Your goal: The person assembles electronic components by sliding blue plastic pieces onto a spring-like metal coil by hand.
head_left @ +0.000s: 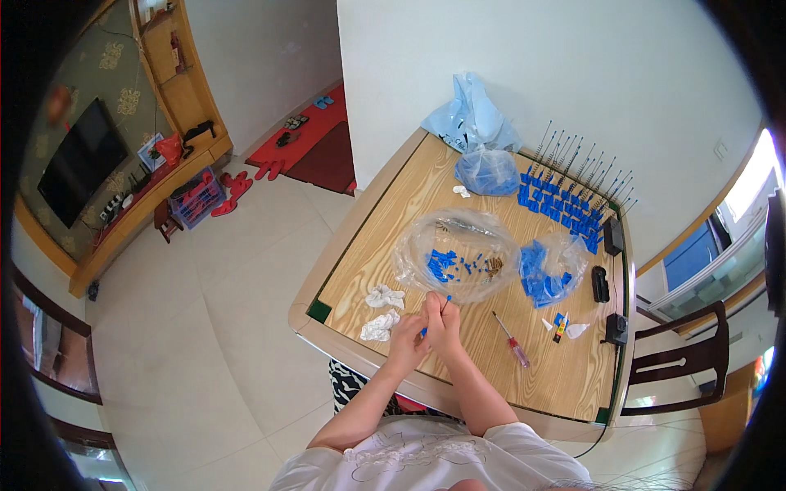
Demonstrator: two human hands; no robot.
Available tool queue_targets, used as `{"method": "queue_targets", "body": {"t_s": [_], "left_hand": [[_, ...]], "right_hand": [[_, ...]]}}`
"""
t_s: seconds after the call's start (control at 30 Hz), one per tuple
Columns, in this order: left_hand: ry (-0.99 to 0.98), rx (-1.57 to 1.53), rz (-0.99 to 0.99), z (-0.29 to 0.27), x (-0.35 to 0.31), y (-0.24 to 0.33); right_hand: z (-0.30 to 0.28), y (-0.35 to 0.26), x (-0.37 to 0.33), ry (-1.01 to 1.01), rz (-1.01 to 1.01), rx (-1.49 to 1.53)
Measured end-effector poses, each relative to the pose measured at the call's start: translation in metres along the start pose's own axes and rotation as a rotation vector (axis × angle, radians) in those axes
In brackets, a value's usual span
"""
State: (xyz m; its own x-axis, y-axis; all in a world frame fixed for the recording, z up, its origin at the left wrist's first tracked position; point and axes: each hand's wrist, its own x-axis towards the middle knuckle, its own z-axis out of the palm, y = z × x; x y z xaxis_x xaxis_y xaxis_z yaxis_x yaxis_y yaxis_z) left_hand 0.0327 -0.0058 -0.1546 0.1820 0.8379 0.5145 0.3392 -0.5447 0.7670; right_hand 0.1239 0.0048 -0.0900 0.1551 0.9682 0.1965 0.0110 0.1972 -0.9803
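Close together at the table's near edge, my left hand [406, 337] and my right hand [443, 324] are both closed around a small blue plastic part [449, 298]. Blue shows above the right fingers and also between the hands; the fingers cover the rest. Just beyond them lies an opened clear plastic bag [407, 260] with blue pieces [442, 265] and copper-coloured bits [494, 266] in it. Right of it sits a smaller bag of blue parts [540, 274]. A screwdriver [513, 342] with a clear reddish handle lies to the right of my hands.
Crumpled white tissues [380, 326] lie left of my hands. Blue pieces with upright spring-wrapped rods [565, 200] stand in rows at the far right. Black boxes [616, 329], a small tube [561, 329] and a chair [688, 360] are at right; bags [471, 119] stand at the back.
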Motion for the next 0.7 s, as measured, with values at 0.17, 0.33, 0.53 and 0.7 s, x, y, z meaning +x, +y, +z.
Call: {"method": "queue_targets", "body": {"t_s": [0.17, 0.33, 0.53, 0.7], "left_hand": [[-0.008, -0.021, -0.024, 0.0009, -0.0011, -0.0017], [0.027, -0.015, 0.018, 0.0011, 0.0001, 0.0012], [0.016, -0.022, -0.004, -0.0009, 0.0017, 0.0055], [-0.021, -0.013, 0.0, -0.0008, -0.0018, -0.0026]], "right_hand": [[0.0006, 0.0001, 0.0007, 0.004, -0.03, 0.013], [0.001, -0.0031, -0.0001, 0.01, -0.011, 0.014], [0.0004, -0.0031, -0.0002, 0.003, 0.005, 0.02], [0.0012, -0.0064, 0.0001, -0.012, -0.004, 0.039]]}}
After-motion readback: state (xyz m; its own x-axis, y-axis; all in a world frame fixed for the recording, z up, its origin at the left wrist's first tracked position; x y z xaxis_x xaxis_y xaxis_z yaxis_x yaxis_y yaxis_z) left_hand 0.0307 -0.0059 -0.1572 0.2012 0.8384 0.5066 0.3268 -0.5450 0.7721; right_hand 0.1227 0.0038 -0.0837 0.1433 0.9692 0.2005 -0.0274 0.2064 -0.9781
